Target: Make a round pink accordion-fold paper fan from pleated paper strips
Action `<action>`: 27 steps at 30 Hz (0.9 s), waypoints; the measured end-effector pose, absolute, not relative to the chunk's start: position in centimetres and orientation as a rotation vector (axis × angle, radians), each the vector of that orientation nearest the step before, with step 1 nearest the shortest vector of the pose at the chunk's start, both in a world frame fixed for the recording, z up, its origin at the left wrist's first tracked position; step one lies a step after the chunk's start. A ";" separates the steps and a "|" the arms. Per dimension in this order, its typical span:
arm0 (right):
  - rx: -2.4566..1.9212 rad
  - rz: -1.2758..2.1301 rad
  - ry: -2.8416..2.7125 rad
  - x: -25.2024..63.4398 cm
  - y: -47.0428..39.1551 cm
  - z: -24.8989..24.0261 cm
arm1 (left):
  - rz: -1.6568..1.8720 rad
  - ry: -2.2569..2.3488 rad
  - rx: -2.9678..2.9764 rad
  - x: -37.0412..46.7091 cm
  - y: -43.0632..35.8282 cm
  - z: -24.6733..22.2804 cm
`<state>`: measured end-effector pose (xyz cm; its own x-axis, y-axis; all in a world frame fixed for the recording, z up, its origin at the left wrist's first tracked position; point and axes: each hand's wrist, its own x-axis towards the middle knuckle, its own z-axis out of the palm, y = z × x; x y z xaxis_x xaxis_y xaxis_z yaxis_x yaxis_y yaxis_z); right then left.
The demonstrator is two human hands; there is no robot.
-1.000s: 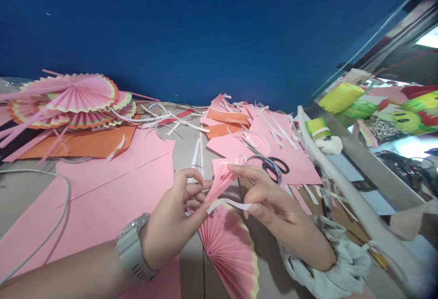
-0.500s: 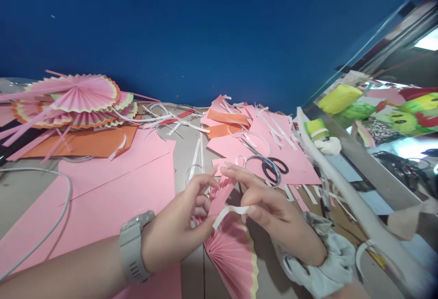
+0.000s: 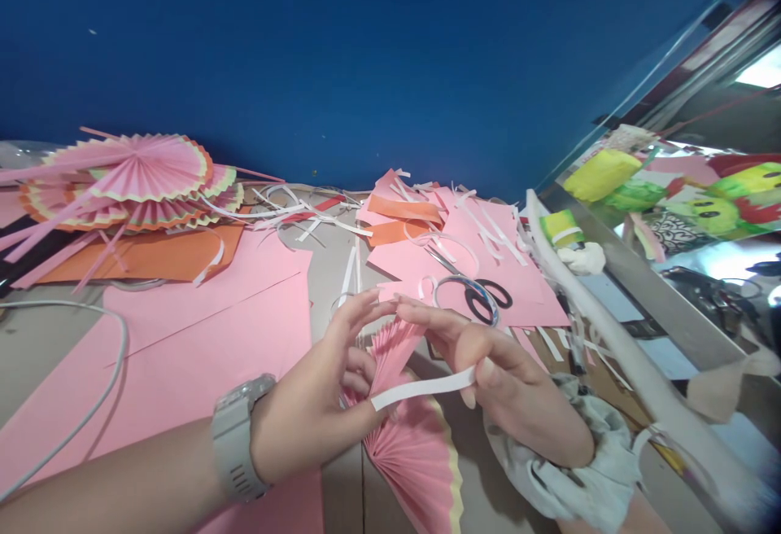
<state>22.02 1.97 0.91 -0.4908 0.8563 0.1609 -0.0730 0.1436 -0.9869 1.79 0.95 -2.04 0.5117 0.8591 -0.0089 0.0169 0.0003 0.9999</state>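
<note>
A pink pleated paper fan (image 3: 415, 444) with a pale yellow edge lies at the bottom centre, its folded upper part rising between my hands. My left hand (image 3: 320, 396), with a grey watch at the wrist, is closed around the left side of the fan's folds. Between thumb and finger, my right hand (image 3: 488, 355) pinches the end of a narrow white strip (image 3: 421, 387). The strip's other end meets my left thumb at the folds. The fingertips of both hands come together at the fan's top, partly hiding it.
Black-handled scissors (image 3: 488, 302) and a tape roll (image 3: 451, 282) lie on pink sheets behind my right hand. Pleated paper rosettes (image 3: 146, 168) are stacked at the left, near an orange sheet (image 3: 152, 257). A grey cable (image 3: 119, 363) curves at the left.
My right hand has moved slightly right, and the white strip is now stretched longer and straighter between my hands. My left hand has hardly moved.
</note>
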 end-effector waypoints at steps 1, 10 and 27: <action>-0.773 1.456 -1.616 21.9 1.9 0.9 | 0.799 0.817 1.410 1.8 1.0 -2.1; -0.775 1.436 -1.640 21.5 1.8 0.7 | 0.972 0.903 1.543 1.6 1.0 -1.9; -0.806 1.205 -1.936 21.0 1.6 0.8 | 0.927 0.866 0.976 2.0 2.0 -2.3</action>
<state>20.96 1.58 0.79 -0.5554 0.7963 0.2395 0.1370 0.3717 -0.9182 1.99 1.95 -2.27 0.3532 0.9187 -0.1769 -0.2394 0.2715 0.9322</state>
